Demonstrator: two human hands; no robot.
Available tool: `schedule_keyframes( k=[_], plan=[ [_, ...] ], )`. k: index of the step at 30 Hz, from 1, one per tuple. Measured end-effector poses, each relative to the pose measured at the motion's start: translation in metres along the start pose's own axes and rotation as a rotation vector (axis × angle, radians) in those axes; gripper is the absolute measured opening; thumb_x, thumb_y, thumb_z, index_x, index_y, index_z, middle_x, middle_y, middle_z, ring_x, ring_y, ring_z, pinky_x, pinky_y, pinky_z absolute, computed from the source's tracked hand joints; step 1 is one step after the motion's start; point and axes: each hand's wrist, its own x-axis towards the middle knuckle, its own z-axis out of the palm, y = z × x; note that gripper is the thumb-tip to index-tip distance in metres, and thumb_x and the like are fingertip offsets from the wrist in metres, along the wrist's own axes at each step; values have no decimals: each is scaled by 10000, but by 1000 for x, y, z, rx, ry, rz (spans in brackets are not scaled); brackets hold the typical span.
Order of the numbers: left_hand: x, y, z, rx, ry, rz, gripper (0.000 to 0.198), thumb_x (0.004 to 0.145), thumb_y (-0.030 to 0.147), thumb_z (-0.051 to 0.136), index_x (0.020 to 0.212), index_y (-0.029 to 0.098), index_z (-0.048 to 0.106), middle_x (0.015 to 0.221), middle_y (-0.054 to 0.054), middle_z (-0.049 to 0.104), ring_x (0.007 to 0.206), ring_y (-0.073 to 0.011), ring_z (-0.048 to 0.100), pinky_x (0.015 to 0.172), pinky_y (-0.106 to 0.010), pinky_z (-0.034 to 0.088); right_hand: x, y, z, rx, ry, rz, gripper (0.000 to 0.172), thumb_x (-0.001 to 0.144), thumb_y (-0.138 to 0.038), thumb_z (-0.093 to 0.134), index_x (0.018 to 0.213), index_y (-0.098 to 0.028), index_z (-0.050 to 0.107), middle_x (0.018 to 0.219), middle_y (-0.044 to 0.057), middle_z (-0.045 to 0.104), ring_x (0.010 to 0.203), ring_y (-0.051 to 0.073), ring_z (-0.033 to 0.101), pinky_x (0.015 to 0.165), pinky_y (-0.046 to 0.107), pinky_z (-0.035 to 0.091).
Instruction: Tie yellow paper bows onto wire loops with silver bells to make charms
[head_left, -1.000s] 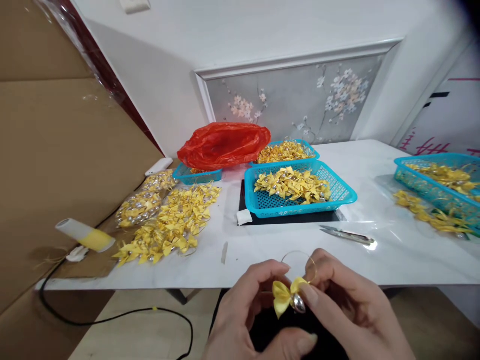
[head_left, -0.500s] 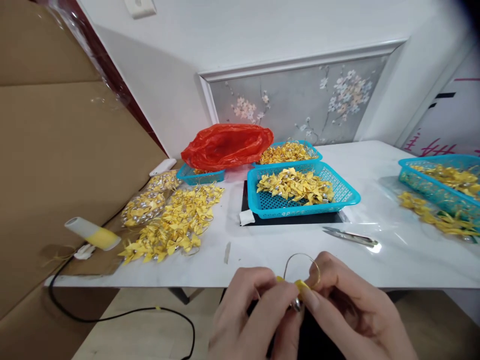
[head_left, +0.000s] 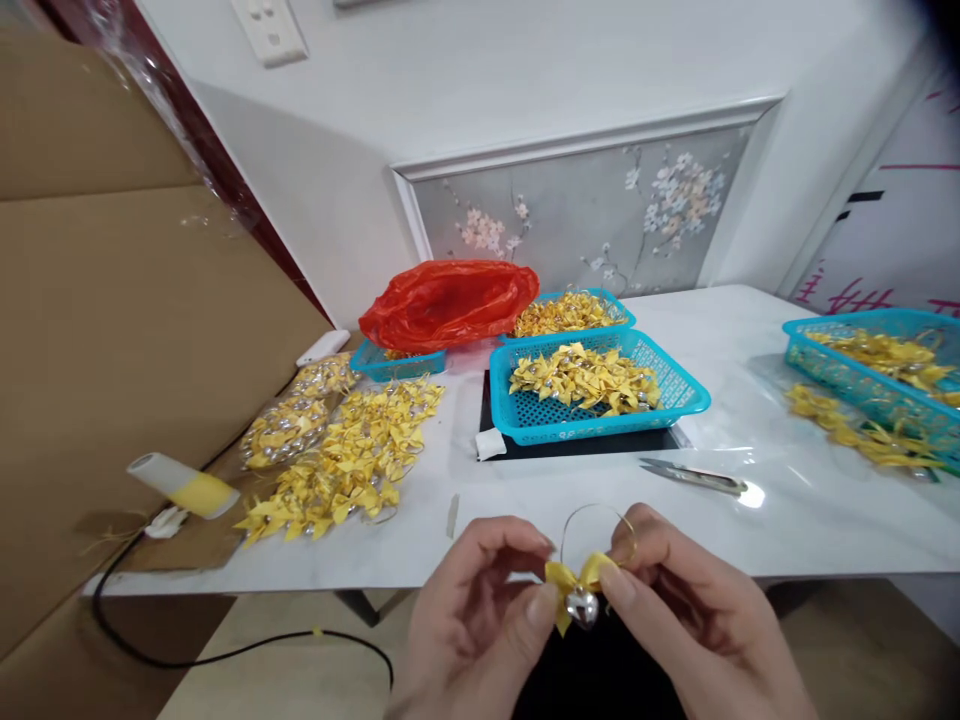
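Between my two hands, at the table's near edge, is a yellow ribbon bow (head_left: 583, 572) with a silver bell-like bead (head_left: 581, 606) at its middle. A thin gold cord loop (head_left: 598, 506) stands up from it. My left hand (head_left: 487, 610) pinches the bow's left side between thumb and fingers. The right side is pinched by my right hand (head_left: 682, 600), its thumb on the right loop of ribbon. Behind the hands lie thread snips (head_left: 694, 477) on the white table.
A turquoise basket (head_left: 600, 430) of yellow bows stands on a black board. Heaped bows (head_left: 352, 460) cover the table's left. Behind are a red plastic bag (head_left: 448, 305) and more baskets; another basket (head_left: 870, 375) is at right. A cardboard box (head_left: 135, 330) borders the left.
My left hand's fingers have shifted leftward and opened off the front of the bow, so the bow and silver bead now show. The view has tilted slightly.
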Motion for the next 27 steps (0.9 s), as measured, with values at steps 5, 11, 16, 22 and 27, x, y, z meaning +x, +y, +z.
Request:
schedule_keyframes(
  k=[5,11,16,22,27],
  plan=[
    [5,-7,1,-68,-99,-101,139,726,285,837,830,247,755,733,29,676,687,-99,592,652,-163,489,1,3,-4,-56,-109,-56,217,919,-332,637,740,-208,632,710,-2,487,619,128,477,537,210,407],
    [7,-5,-4,133,-180,69,148,778,125,759,839,258,777,819,6,733,758,-131,661,700,-185,532,-4,0,2,-4,29,34,272,878,-404,671,688,-220,604,693,-20,439,614,129,422,539,229,353],
    [6,2,2,232,-95,149,175,747,89,737,801,251,777,762,4,722,711,-148,666,658,-200,536,-5,-1,5,24,35,60,286,871,-411,678,677,-219,593,694,-21,423,624,131,411,537,239,333],
    [2,0,9,354,24,264,305,708,71,735,855,334,785,776,35,745,707,-142,676,667,-186,527,-1,11,-7,129,-135,108,265,904,-402,661,726,-213,606,682,-28,440,597,110,395,535,217,352],
    [-1,2,5,281,-33,234,292,697,151,801,911,350,799,845,8,745,763,-169,686,697,-209,543,-5,3,2,210,1,211,298,832,-432,737,679,-208,614,689,-25,457,634,116,412,578,224,364]
  ],
)
